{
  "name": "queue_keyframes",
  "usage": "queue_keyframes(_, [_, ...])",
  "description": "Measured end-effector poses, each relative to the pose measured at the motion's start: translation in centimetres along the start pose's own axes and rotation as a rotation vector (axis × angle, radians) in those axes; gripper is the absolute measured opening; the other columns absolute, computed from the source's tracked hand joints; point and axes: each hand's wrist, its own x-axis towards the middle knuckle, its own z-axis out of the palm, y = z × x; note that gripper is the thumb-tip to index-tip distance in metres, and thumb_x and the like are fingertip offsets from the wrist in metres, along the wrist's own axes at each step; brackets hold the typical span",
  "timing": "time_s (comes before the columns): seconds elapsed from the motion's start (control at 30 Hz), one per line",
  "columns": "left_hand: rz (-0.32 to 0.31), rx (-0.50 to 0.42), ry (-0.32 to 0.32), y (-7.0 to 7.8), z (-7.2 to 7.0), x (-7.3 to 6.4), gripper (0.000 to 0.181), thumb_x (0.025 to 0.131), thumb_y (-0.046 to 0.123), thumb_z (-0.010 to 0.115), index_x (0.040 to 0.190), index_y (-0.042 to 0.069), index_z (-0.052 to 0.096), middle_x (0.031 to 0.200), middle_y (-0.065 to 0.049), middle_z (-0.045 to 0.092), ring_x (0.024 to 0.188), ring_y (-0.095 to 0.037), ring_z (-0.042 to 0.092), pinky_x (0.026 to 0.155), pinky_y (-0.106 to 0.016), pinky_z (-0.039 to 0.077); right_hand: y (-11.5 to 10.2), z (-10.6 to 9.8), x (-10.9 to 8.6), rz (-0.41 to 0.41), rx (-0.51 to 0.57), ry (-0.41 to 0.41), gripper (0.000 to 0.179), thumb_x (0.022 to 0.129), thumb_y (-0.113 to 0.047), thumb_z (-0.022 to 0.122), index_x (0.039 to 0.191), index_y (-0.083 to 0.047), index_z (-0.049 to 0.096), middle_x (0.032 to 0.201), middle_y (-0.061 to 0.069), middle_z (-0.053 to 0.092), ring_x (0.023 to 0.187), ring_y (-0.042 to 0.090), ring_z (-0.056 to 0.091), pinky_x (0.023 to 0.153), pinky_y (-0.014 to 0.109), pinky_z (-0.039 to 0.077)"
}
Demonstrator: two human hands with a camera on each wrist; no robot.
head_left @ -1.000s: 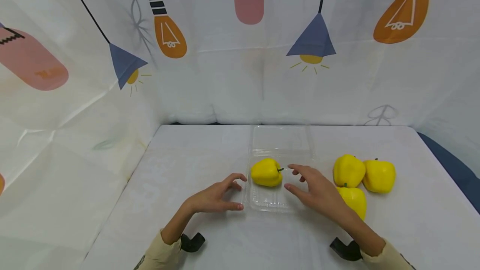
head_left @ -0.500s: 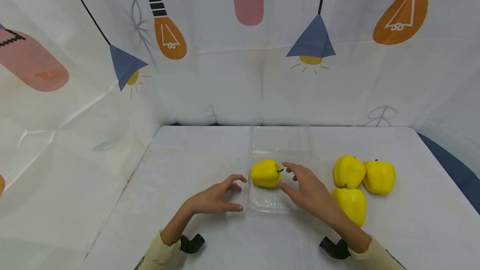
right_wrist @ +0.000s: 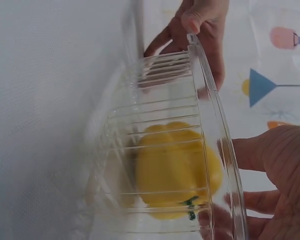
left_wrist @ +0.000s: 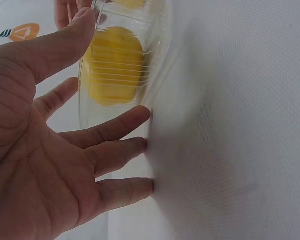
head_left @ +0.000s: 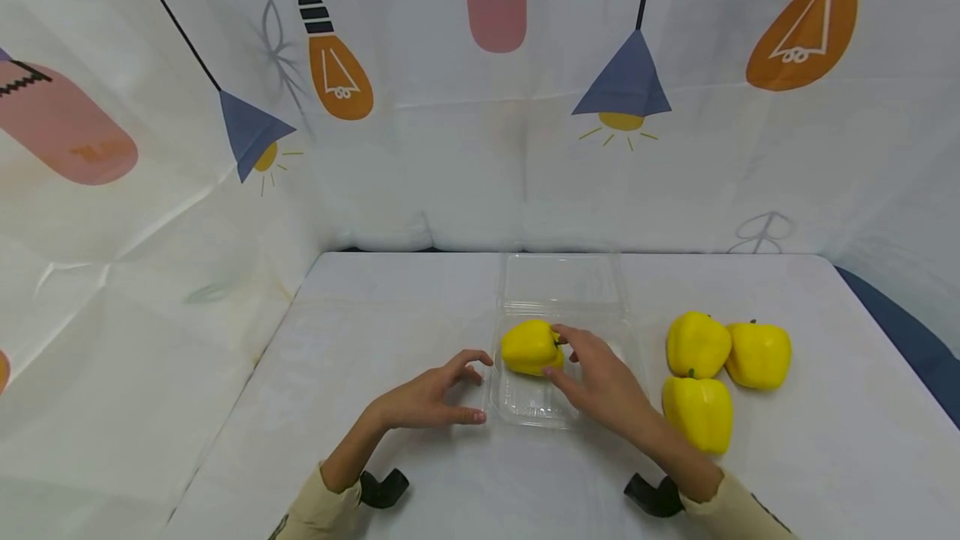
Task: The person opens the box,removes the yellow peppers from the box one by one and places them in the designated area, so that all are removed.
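A yellow bell pepper (head_left: 527, 347) lies on its side in the left part of a clear plastic clamshell box (head_left: 564, 280), its green stem (right_wrist: 191, 206) pointing right. The lid of the box is folded back, away from me. My right hand (head_left: 600, 377) reaches over the box's base, thumb and fingers spread at the pepper's stem end, fingertips right at its skin. Beside the box's left wall, my left hand (head_left: 429, 394) has its fingers apart and holds nothing. In the left wrist view, its lower fingertips (left_wrist: 142, 115) are down at the white tabletop.
To the right of the box sit three more yellow bell peppers (head_left: 697, 415) in a close cluster. Behind the white table (head_left: 390, 298) hangs a white curtain (head_left: 450, 165) printed with lamps and bulbs. A dark mount (head_left: 654, 497) is strapped at each wrist.
My right hand has moved left over the box, up to the pepper's stem end, uncovering more of the front loose pepper. My left hand has stayed in place.
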Motion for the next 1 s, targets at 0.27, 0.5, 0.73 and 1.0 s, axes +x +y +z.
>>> queue_keyframes(0.27, [0.001, 0.006, 0.002, -0.1, 0.1, 0.0, 0.072, 0.082, 0.044, 0.07, 0.138, 0.032, 0.027, 0.126, -0.002, 0.056, 0.126, -0.022, 0.044, 0.104, -0.051, 0.033, -0.1, 0.6, 0.4, -0.015, -0.037, 0.025, 0.06, 0.085, -0.035, 0.07, 0.136, -0.014, 0.046, 0.117, 0.004, 0.059, 0.093, 0.022, 0.058, 0.075, 0.036, 0.05])
queue_keyframes(0.5, [0.013, -0.001, -0.001, -0.1, 0.0, 0.0, 0.072, 0.083, 0.043, 0.07, 0.139, 0.03, 0.027, 0.126, -0.002, 0.056, 0.125, -0.022, 0.044, 0.104, -0.051, 0.032, -0.5, 1.0, 0.9, 0.046, -0.051, 0.029, 0.065, 0.083, -0.035, 0.071, 0.136, -0.01, 0.044, 0.111, 0.006, 0.061, 0.091, 0.022, 0.057, 0.075, 0.036, 0.051])
queue_keyframes(0.73, [0.015, 0.002, 0.002, -0.1, 0.0, 0.0, 0.072, 0.082, 0.044, 0.07, 0.139, 0.031, 0.027, 0.125, -0.003, 0.057, 0.125, -0.022, 0.045, 0.104, -0.051, 0.032, -1.1, 1.2, 1.5, 0.117, -0.074, 0.023, 0.069, 0.082, -0.041, 0.071, 0.138, -0.01, 0.044, 0.105, 0.005, 0.06, 0.087, 0.018, 0.054, 0.075, 0.038, 0.051])
queue_keyframes(1.0, [0.023, -0.005, 0.001, -0.1, 0.0, 0.0, 0.071, 0.083, 0.043, 0.07, 0.138, 0.033, 0.027, 0.124, -0.002, 0.057, 0.125, -0.022, 0.045, 0.104, -0.05, 0.032, -1.5, 1.6, 1.9, 0.14, -0.14, 0.034, 0.07, 0.081, -0.049, 0.069, 0.135, -0.01, 0.048, 0.109, 0.007, 0.06, 0.091, 0.02, 0.054, 0.077, 0.04, 0.051])
